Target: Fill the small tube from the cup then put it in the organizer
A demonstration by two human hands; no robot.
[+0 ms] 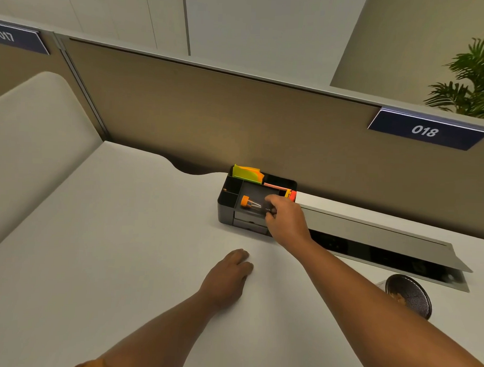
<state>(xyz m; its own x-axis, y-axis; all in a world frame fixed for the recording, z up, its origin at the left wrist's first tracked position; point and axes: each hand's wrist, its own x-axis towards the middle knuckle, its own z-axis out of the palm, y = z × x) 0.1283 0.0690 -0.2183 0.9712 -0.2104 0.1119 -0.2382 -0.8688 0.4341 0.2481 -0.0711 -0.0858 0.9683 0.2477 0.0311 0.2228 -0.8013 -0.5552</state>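
The small clear tube (250, 204) with an orange cap lies on its side in the middle tray of the dark grey organizer (227, 207), cap pointing left. My right hand (286, 220) reaches over the organizer's front right corner, thumb and fingertips pinched at the tube's pointed end. My left hand (229, 276) rests palm down on the white table, holding nothing. The dark patterned cup (412, 297) stands at the right, partly behind my right forearm, with something orange inside.
The organizer holds yellow and orange sticky notes (246, 173) at the back and red and yellow items (290, 194) at its right end. An open cable tray with a raised lid (376, 229) runs along the brown partition (237, 122). A beige chair back (36, 137) is on the left.
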